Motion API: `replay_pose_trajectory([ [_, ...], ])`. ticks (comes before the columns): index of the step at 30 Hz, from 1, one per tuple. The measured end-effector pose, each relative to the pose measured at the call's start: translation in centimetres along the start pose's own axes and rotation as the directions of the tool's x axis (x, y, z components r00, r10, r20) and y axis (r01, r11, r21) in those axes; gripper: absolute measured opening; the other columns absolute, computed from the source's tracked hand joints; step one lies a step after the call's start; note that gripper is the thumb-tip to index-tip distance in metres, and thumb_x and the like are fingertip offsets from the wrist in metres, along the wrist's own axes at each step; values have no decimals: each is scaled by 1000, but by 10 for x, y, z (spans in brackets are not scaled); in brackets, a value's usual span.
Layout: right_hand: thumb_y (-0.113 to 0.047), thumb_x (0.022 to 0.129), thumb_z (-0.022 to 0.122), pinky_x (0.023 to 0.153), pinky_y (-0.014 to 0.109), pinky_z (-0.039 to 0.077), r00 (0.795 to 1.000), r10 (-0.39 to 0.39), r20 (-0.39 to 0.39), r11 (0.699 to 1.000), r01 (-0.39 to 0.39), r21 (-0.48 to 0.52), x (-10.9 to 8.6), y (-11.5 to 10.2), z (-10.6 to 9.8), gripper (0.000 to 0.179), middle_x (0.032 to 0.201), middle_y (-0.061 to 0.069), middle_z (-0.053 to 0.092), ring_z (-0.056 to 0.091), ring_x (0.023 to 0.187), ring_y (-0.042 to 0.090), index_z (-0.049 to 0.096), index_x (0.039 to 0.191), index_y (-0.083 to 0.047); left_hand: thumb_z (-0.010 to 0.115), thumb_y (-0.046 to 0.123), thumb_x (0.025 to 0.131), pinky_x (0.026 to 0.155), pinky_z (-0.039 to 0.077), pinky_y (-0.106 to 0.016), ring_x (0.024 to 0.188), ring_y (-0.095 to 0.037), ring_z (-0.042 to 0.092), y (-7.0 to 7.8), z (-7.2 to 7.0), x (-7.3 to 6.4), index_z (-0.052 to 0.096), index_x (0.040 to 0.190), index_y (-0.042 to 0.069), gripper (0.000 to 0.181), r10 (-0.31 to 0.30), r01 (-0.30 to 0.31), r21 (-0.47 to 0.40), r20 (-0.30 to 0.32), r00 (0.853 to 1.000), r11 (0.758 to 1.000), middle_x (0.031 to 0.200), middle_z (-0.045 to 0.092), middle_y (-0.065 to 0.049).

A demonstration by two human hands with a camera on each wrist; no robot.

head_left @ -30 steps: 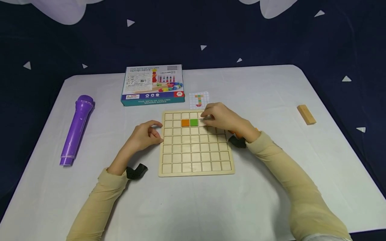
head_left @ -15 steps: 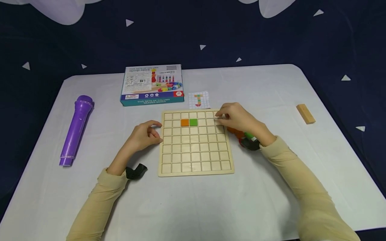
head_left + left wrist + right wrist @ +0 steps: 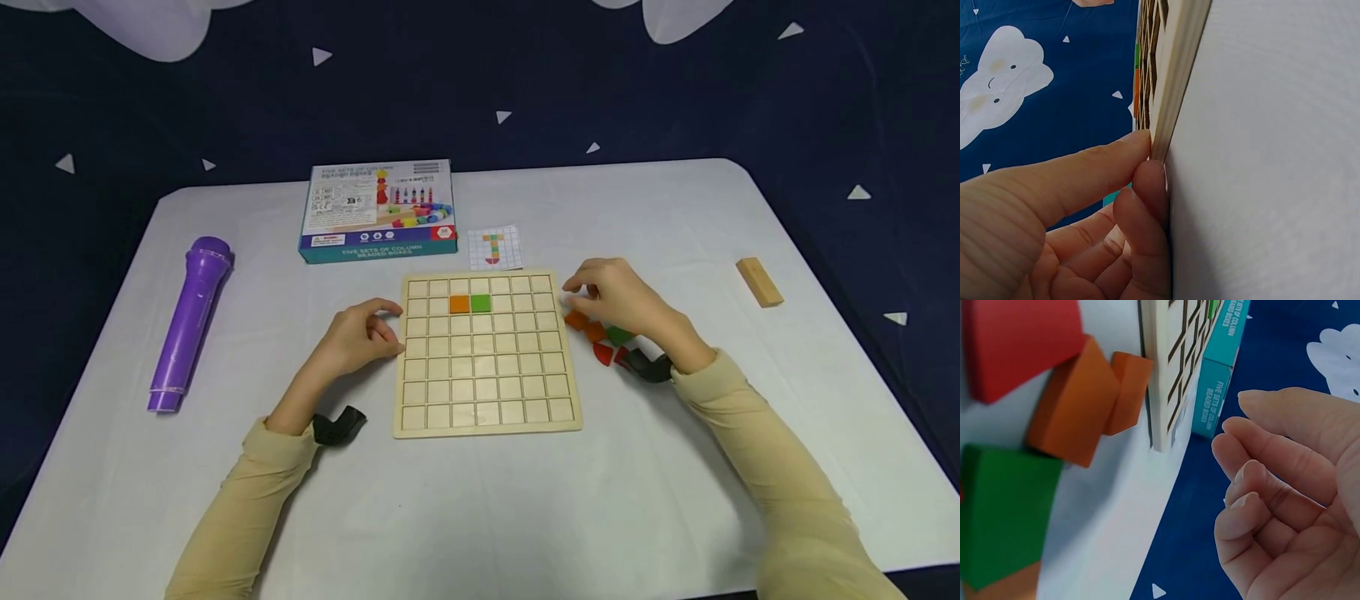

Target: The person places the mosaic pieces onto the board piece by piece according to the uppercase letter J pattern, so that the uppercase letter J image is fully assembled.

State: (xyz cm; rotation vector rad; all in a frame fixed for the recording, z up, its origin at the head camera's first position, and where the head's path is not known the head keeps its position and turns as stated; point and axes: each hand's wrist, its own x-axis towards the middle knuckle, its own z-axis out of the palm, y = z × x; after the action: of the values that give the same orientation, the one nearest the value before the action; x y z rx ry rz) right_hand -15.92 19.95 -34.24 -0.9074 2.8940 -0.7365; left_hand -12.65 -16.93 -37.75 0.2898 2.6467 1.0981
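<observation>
My left hand [image 3: 356,340] is at the left edge of a square wooden grid board [image 3: 491,367]. Its thumb and a finger touch the edge at separate spots, as the left wrist view shows the fingertips [image 3: 1141,136] against the rim. An orange square tile [image 3: 460,304] and a green square tile [image 3: 481,303] sit side by side in the second row from the far edge. Off the board's right side, my right hand [image 3: 618,292] hovers by loose tiles, fingers loosely bent and holding nothing. Beneath it lie orange tiles [image 3: 1072,403], a green tile [image 3: 1007,512] and a red piece [image 3: 1022,344].
A printed pattern card [image 3: 494,247] lies beyond the board, beside a beaded-toy box [image 3: 380,211]. The purple tube [image 3: 192,321] lies at far left and a wooden block [image 3: 760,282] at right. All rest on a white-covered table [image 3: 480,508].
My right hand has moved right, off the board to beside the loose tiles, which are now more exposed. The left hand and both tiles on the board have stayed put.
</observation>
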Motion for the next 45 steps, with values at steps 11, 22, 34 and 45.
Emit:
replay_pose_trajectory([
  [11,-8,83,67,56,21,38,998,59,0,998,-59,9,-14,7,4,14,83,12,68,47,62,13,72,93,1,74,8,76,64,43,-25,62,-12,54,0,0,-1,55,121,1,49,1,-1,-4,1,1000,1000,80,67,-12],
  [22,-10,83,68,60,23,43,991,123,51,992,-124,21,-20,12,8,16,85,14,68,57,70,17,72,92,3,74,7,76,64,43,-25,62,-12,54,1,-1,-1,55,121,0,49,5,-5,-1,-2,1000,1000,80,67,-13],
  [34,-11,78,73,68,27,48,985,148,93,988,-151,25,-23,13,16,25,87,14,67,60,76,19,70,97,5,74,8,76,63,42,-25,62,-12,53,0,0,-2,55,121,1,49,-2,2,-7,2,1000,1000,80,66,-12],
  [45,-6,78,71,66,26,49,985,138,101,990,-140,17,-21,9,19,24,87,14,65,61,75,18,69,99,5,74,7,76,62,42,-25,62,-13,52,1,0,-1,55,121,1,49,-3,3,-17,1,1000,1000,80,66,-12],
])
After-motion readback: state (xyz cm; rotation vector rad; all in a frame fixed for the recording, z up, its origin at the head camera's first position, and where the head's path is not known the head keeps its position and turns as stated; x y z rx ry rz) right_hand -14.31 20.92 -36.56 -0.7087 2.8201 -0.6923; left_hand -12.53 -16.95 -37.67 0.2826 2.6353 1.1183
